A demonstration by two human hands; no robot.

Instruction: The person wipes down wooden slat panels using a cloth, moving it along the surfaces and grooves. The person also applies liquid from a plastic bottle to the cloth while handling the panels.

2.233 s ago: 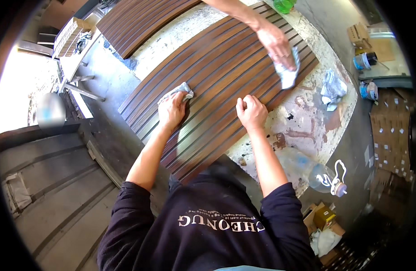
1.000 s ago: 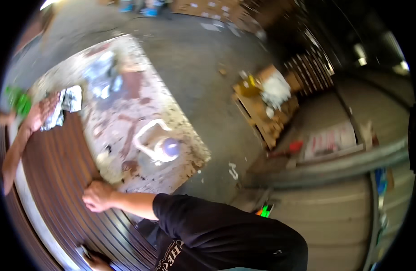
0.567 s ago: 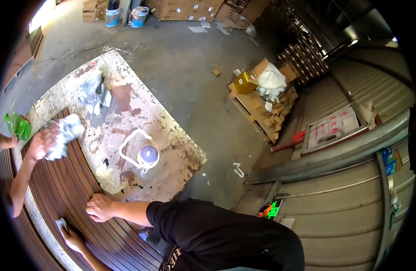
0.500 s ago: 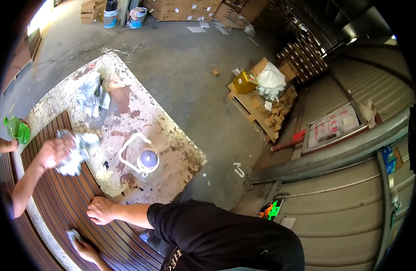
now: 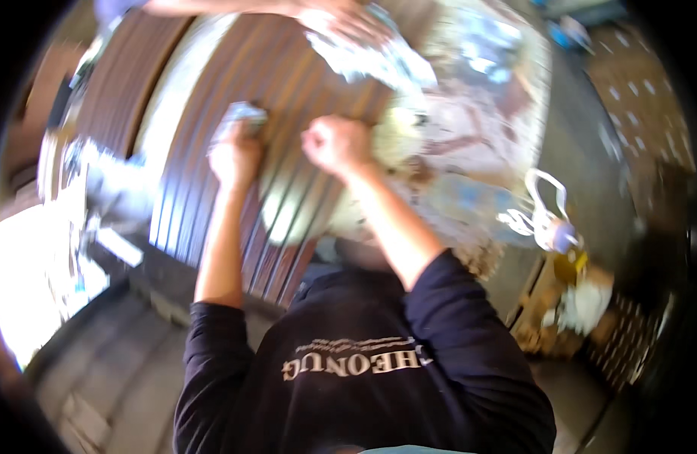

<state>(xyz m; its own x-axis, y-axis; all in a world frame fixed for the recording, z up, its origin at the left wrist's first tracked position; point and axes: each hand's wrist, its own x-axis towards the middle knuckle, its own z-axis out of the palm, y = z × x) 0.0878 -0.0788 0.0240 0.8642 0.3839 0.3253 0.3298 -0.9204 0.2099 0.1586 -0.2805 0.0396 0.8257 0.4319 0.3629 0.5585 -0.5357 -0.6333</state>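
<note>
My left hand (image 5: 235, 159) is closed on a small grey-blue cloth (image 5: 246, 113), pressed to a brown panel (image 5: 280, 83) with lengthwise grooves. To its right, my right hand (image 5: 337, 144) rests in a fist near the panel's right edge; no object shows in it. At the top, another person's hand (image 5: 344, 19) lies on a larger white cloth (image 5: 371, 60) spread over the panel's far part. Motion blurs the fingers and cloths.
A paint-stained worktable (image 5: 469, 136) carries the panel; a crumpled pale cloth (image 5: 488, 45) lies on it. A white looped cord (image 5: 541, 185) meets a purple round object (image 5: 566, 238) at right. Beyond are a pallet (image 5: 541, 306) and cardboard boxes (image 5: 651, 113). Another brown panel (image 5: 125, 79) lies at left.
My view has swung round toward the panel. My left hand stays on its cloth and my right hand stays on the panel. The other person's green bottle is out of sight.
</note>
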